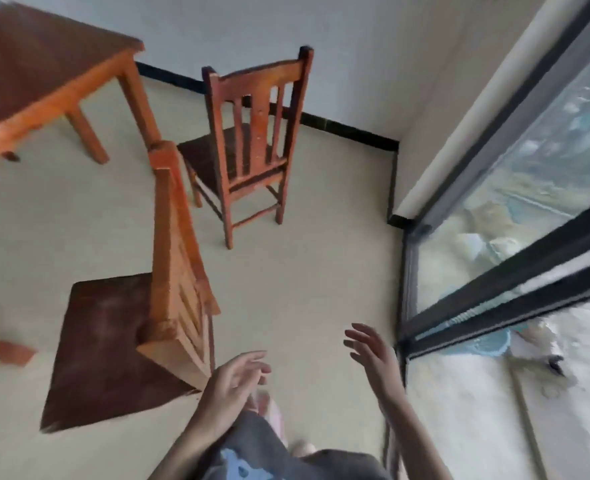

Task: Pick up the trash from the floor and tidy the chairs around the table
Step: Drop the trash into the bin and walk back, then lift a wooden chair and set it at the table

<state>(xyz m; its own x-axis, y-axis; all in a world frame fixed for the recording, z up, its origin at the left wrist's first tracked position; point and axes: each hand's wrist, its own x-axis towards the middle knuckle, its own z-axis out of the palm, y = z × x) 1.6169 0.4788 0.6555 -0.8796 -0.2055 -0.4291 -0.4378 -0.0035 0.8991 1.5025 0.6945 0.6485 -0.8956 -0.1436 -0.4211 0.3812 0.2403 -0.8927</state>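
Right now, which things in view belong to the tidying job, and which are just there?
Job: near chair, far chair, table, left hand, right hand, both empty.
Just there: window, wall. No trash visible.

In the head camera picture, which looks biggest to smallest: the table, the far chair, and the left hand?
1. Table, though cut off by the picture's edge.
2. Far chair.
3. Left hand, which looks large only through nearness.

A pale floor [304, 271] meets white walls [338, 46] along a black skirting [349, 128]. On the right, a dark-framed glass door [515, 216] lets in daylight; the view through it is blurred. The whole picture is smeared and tilted.
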